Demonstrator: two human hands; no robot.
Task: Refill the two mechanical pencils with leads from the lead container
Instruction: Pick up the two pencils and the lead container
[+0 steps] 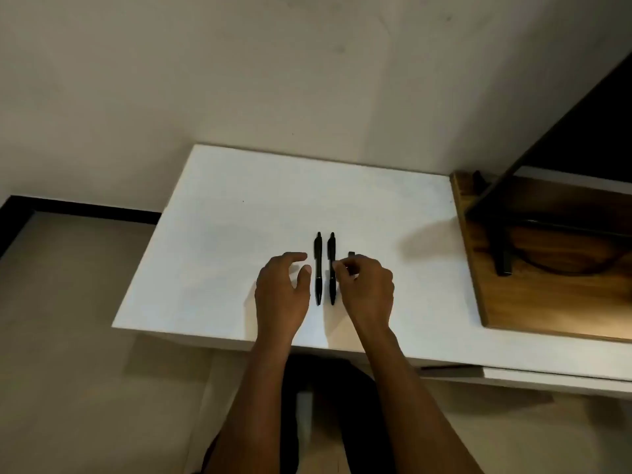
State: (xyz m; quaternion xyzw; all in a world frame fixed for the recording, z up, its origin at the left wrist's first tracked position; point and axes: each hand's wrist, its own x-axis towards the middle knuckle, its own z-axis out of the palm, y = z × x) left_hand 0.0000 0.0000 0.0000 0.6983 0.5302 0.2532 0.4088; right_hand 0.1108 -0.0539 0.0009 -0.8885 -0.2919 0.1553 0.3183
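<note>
Two black mechanical pencils lie side by side on the white table point(219, 234), tips toward me: the left pencil point(318, 268) and the right pencil point(332, 268). My left hand point(280, 292) rests just left of the left pencil, fingers apart, holding nothing. My right hand point(367, 289) hovers just right of the right pencil with its fingers curled and the fingertips pinched close to the barrel. A small dark object point(351, 254), possibly the lead container, peeks out behind those fingers. I cannot tell whether the hand grips it.
A brown wooden board point(547, 302) lies on the table's right end, with a black metal stand point(502, 248) on it. A beige wall runs behind the table. The floor and a dark shape lie below the near edge.
</note>
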